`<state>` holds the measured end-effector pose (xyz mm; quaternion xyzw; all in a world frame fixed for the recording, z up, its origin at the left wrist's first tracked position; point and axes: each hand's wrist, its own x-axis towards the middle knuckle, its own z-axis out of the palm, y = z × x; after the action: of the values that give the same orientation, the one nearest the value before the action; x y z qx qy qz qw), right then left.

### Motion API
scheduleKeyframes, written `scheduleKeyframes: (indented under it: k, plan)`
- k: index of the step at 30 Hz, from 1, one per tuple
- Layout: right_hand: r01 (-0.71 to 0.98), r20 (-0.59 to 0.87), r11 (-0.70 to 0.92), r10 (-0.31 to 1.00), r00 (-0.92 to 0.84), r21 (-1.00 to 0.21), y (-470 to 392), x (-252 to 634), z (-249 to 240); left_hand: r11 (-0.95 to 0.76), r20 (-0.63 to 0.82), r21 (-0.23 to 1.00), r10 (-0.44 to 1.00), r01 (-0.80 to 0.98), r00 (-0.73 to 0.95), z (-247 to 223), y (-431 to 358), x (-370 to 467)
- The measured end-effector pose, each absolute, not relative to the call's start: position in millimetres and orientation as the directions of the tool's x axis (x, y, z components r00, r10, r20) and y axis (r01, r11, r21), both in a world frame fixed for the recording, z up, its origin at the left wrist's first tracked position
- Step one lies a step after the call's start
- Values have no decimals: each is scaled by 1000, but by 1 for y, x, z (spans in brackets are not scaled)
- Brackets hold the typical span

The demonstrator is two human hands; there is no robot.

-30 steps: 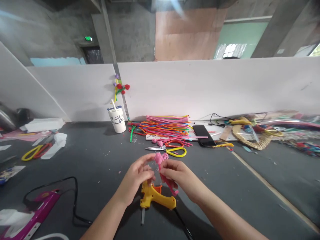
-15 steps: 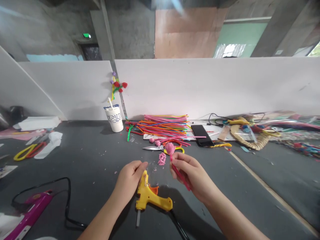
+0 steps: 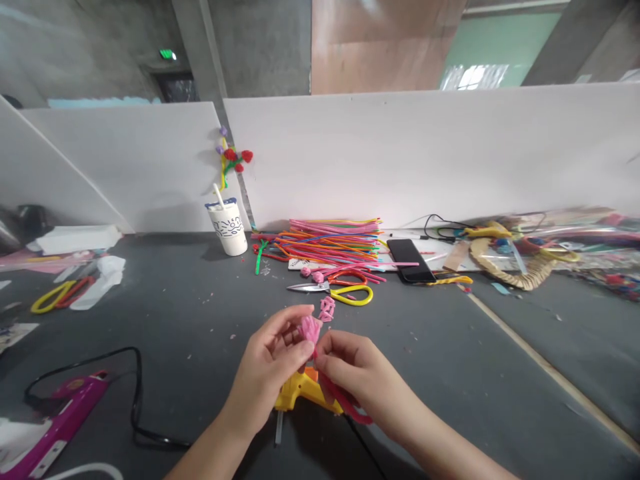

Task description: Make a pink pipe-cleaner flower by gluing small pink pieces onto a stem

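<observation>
Observed: the pink flower (image 3: 309,328) is held up on the wearer's side of the scissors (image 3: 323,287). The left hand (image 3: 267,363) is narrowed around its head; the right hand (image 3: 357,367) pinches the stem (image 3: 354,413) close below. Also nearer the wearer than the scissors lies the glue gun (image 3: 301,387), partly covered by the hands. A curled pink piece (image 3: 327,310) sits just beside the scissors. Recommended, in my judgement: light left pressure to spare the folds, stem steadied near the head, fingers clear of the hidden nozzle.
</observation>
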<state>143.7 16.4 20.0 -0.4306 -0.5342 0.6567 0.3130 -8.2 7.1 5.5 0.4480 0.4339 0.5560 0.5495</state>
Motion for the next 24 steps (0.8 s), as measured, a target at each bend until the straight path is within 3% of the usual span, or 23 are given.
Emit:
scheduleKeyframes:
  k: [2,7,11,24]
  plan:
    - [44,-233,-239,863,-448,-970,17,144,18,3,8,975,999,-222,48,6,7,-11]
    - [64,-230,-225,877,-422,-972,17,142,16,-78,70,992,995,-103,-73,8,6,-9]
    - [61,-228,-224,870,-437,-973,17,142,15,-107,104,994,992,-38,-71,8,4,-8]
    - [-11,-219,-256,849,-480,-967,18,145,18,5,3,965,1000,-263,30,12,9,-14]
